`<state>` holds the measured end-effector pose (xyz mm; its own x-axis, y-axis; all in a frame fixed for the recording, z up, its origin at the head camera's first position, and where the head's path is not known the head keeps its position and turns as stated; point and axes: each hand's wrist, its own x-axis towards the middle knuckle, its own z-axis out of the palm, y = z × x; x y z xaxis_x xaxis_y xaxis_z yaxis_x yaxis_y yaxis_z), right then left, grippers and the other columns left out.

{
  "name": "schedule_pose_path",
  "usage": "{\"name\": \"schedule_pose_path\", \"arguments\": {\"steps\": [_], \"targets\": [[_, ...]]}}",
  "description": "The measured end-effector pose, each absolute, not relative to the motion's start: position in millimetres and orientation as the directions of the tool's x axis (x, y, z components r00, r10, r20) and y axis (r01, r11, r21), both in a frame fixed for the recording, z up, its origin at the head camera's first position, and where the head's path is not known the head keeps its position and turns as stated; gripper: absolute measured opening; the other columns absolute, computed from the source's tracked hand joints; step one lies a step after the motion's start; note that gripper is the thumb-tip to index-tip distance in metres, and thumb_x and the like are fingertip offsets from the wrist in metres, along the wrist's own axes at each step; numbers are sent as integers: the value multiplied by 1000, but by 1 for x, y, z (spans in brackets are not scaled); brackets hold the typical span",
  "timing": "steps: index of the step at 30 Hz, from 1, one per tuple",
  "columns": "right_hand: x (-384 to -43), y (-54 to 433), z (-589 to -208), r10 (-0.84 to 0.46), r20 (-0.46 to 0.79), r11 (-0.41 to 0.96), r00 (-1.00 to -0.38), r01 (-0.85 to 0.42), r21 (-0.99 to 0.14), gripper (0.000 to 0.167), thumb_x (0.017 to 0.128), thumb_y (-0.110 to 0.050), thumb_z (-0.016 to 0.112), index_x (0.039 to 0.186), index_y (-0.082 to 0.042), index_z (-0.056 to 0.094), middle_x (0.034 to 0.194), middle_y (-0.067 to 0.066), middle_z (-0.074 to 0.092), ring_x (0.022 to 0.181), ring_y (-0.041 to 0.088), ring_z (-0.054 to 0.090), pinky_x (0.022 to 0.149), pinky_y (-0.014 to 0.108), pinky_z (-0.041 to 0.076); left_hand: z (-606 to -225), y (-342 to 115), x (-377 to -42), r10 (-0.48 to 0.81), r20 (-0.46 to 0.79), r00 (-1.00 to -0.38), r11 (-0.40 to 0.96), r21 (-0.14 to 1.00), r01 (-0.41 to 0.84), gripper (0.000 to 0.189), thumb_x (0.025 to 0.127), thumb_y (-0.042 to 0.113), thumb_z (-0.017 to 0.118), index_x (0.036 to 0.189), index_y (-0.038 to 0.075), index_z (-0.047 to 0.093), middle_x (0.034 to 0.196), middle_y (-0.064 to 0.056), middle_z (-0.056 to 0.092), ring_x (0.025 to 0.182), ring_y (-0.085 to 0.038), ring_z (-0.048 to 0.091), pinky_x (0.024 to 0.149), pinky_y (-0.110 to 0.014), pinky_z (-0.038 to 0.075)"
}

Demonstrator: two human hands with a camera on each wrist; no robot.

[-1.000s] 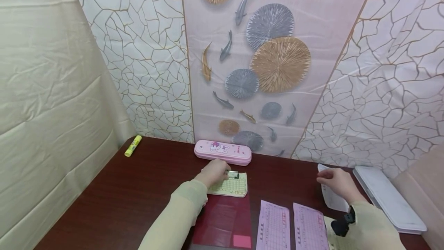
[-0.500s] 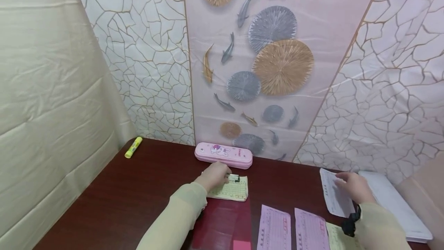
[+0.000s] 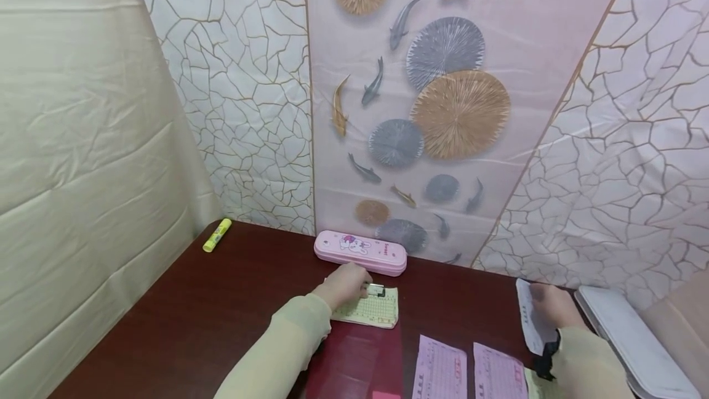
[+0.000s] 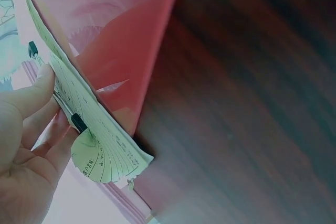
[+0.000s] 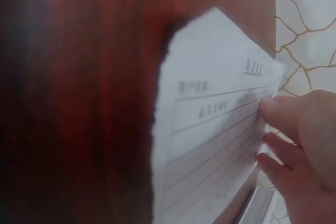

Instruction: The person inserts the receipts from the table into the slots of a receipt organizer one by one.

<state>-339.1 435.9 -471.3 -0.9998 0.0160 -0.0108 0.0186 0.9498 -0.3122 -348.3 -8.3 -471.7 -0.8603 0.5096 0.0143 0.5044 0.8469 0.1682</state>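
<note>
In the head view my left hand (image 3: 348, 283) holds the top of a pad of pale green printed forms (image 3: 370, 309), which overlaps a dark red folder (image 3: 360, 356). The left wrist view shows the thumb and fingers pinching that top edge at a clip with black ends (image 4: 78, 123); one lower corner of the sheets curls over. At the right, my right hand (image 3: 556, 306) is on a white printed form (image 3: 527, 316). In the right wrist view its thumb lies on the front of the sheet (image 5: 210, 124) at the edge, with fingers behind.
Behind the pad stands a pink pencil case (image 3: 360, 253). Two pink forms (image 3: 441, 368) lie at the front, beside a partly covered pale green sheet (image 3: 537, 385). A flat white case (image 3: 637, 337) lies far right. A yellow glue stick (image 3: 217, 235) lies far left.
My right hand has shifted from the white form's left part to its right edge and now pinches it there. The left hand keeps its hold on the pad; the head view has tilted slightly.
</note>
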Motion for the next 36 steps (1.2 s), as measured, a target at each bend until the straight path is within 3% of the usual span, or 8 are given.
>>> {"name": "schedule_pose_path", "arguments": {"steps": [8, 16, 20, 26, 33, 36], "targets": [[-346, 440, -472, 53, -56, 969, -997, 65, -237, 44, 84, -6, 62, 118, 19, 50, 116, 41, 50, 105, 56, 49, 85, 59, 44, -471, -9, -348, 518, 31, -855, 841, 162, 516, 18, 82, 22, 75, 98, 16, 74, 90, 9, 69, 90, -7, 63, 82, -23, 50], [-341, 437, -465, 5, 58, 978, -998, -7, -207, 46, 81, -5, 64, 115, 22, 49, 112, 42, 51, 104, 59, 47, 88, 63, 40, -470, -12, -348, 510, 32, -859, 845, 168, 508, 11, 81, 22, 75, 91, 16, 74, 82, 10, 67, 83, -6, 61, 77, -23, 50], [-341, 435, -468, 33, 57, 979, -998, 21, -201, 44, 81, -4, 63, 113, 23, 49, 111, 42, 51, 104, 58, 48, 88, 62, 40, -472, -13, -349, 509, 36, -860, 844, 175, 507, 8, 81, 21, 76, 87, 17, 73, 79, 11, 65, 79, -5, 59, 73, -23, 49], [-338, 436, -470, 60, 51, 983, -997, 50, -175, 36, 81, -3, 62, 105, 22, 54, 101, 39, 56, 98, 54, 52, 85, 59, 42, -470, -11, -348, 505, 34, -863, 845, 183, 502, 16, 81, 21, 76, 96, 16, 74, 88, 9, 69, 89, -8, 63, 80, -24, 50], [-333, 435, -470, 191, -14, 942, -981, 188, -278, 34, 84, -4, 63, 105, 19, 49, 91, 33, 57, 80, 40, 58, 71, 50, 48, -472, -9, -348, 503, 35, -864, 846, 184, 500, 19, 81, 21, 75, 99, 15, 75, 91, 8, 70, 92, -9, 64, 83, -24, 50], [-331, 434, -470, 234, -30, 922, -972, 232, -311, 37, 84, -6, 64, 108, 16, 46, 93, 33, 56, 80, 40, 58, 69, 49, 48, -474, -9, -348, 508, 37, -860, 844, 178, 506, 19, 81, 22, 75, 99, 15, 75, 91, 8, 70, 91, -8, 63, 83, -24, 50]]}}
